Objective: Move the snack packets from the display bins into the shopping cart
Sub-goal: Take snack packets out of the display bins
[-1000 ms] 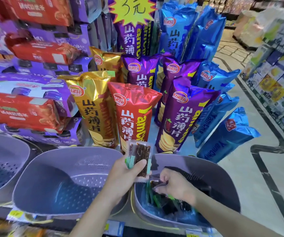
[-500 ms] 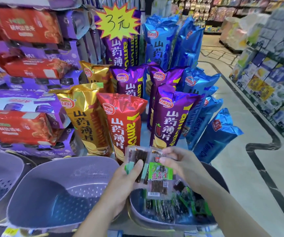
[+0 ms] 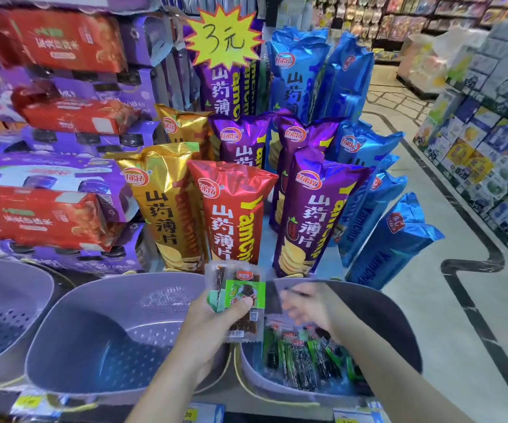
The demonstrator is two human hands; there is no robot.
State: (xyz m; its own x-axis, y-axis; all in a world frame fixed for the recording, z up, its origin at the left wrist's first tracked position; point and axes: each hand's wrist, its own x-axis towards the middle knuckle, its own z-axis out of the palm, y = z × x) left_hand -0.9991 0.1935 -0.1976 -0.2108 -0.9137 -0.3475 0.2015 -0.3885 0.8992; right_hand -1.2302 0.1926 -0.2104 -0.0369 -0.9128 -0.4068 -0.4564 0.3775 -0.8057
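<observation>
Pinching fanned clear green-labelled snack packets (image 3: 246, 326) under its fingers, the left hand (image 3: 213, 337) is risking a slip, while fingers of the right hand (image 3: 310, 306) are showing too blurred to judge.

Head view, sole: wide-angle camera close above the middle purple display bin (image 3: 78, 315), facing forward and down; yam chip bags (image 3: 231, 209) behind it.

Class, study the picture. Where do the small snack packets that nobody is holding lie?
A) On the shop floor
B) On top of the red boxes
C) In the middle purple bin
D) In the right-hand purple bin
D: the loose packets lie in the right-hand bin, below the right hand. The middle bin shows only its perforated floor, and the left hand holds the picked packets.
</observation>
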